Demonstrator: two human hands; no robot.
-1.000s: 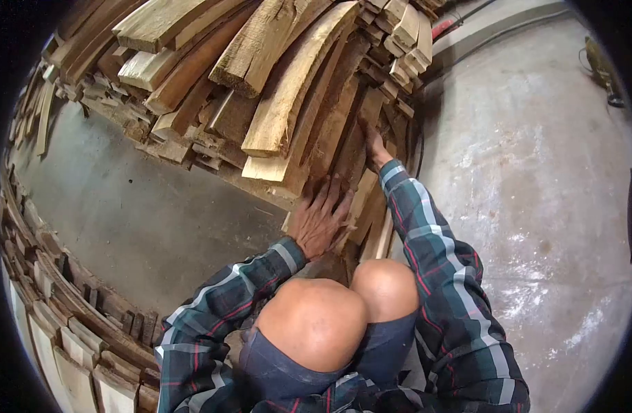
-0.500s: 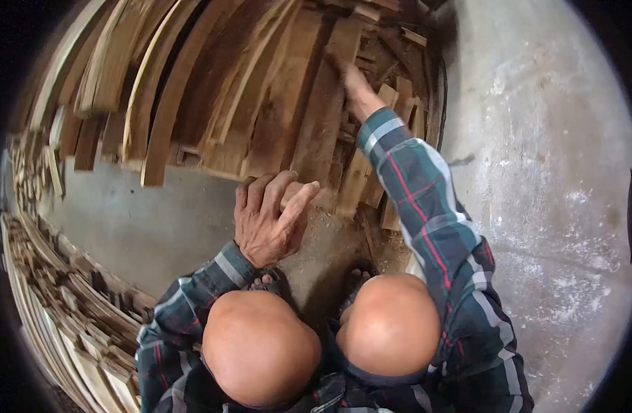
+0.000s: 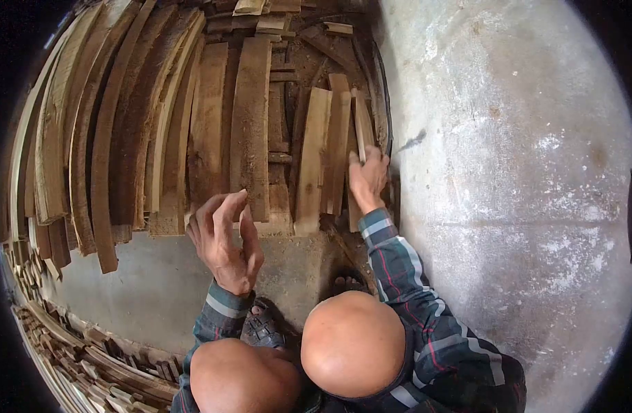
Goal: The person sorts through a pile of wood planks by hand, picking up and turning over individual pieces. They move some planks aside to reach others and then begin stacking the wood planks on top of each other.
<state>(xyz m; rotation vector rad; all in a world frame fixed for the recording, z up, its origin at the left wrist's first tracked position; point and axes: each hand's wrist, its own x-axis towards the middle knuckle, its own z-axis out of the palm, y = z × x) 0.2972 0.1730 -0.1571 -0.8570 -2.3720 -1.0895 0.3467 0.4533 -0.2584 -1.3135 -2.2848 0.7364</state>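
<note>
My right hand reaches down beside the wall, its fingers closed round the lower part of a narrow wooden strip. Just left of that strip lie two pale short boards, side by side and slightly slanted. My left hand hovers near the front ends of the stacked planks, fingers bent and apart, with nothing in it. Closest to its fingertips is a broad brown plank, which lies lengthwise away from me.
Long rough planks lie in a row to the left. A worn plaster wall rises at the right, with a dark cable along its foot. More thin wood pieces are piled at lower left. My sandalled foot rests on the concrete floor.
My right hand has come back toward me from the far planks and now grips the narrow strip. My left hand stays raised, its thumb and fingers spread. The view has shifted right.
</note>
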